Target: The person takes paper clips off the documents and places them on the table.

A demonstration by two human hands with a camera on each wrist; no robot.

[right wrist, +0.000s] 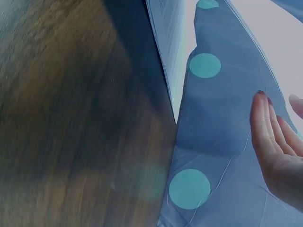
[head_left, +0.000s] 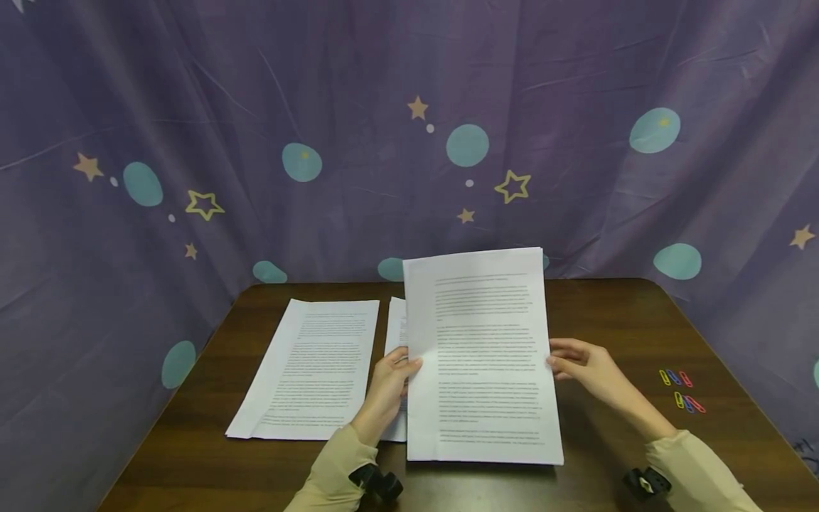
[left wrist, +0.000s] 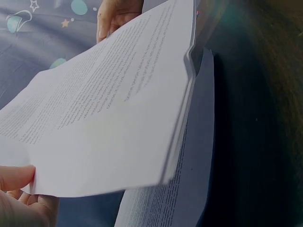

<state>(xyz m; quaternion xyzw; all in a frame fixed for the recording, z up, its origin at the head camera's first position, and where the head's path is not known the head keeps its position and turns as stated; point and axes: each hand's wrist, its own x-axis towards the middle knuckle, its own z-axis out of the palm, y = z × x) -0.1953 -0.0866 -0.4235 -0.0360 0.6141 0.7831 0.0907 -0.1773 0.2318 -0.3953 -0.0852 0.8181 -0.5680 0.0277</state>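
Held sheets (head_left: pixel 483 355) hide a lower page (head_left: pixel 397 334); printed text too small to read.

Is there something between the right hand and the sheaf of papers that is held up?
Nothing visible. The right hand is at the right edge of the raised sheaf of papers, fingers straight, with no object between them. The left hand pinches the opposite edge. The paper clips lie aside on the table.

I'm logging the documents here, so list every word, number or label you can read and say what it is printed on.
No text can be read.
Held sheets, gripped by left hand, right hand at their edge: printed paragraphs, too small and blurred.
Stack on the table: printed paragraphs, too small.
Sheet behind: print, too small.
Paper clips: no markings.
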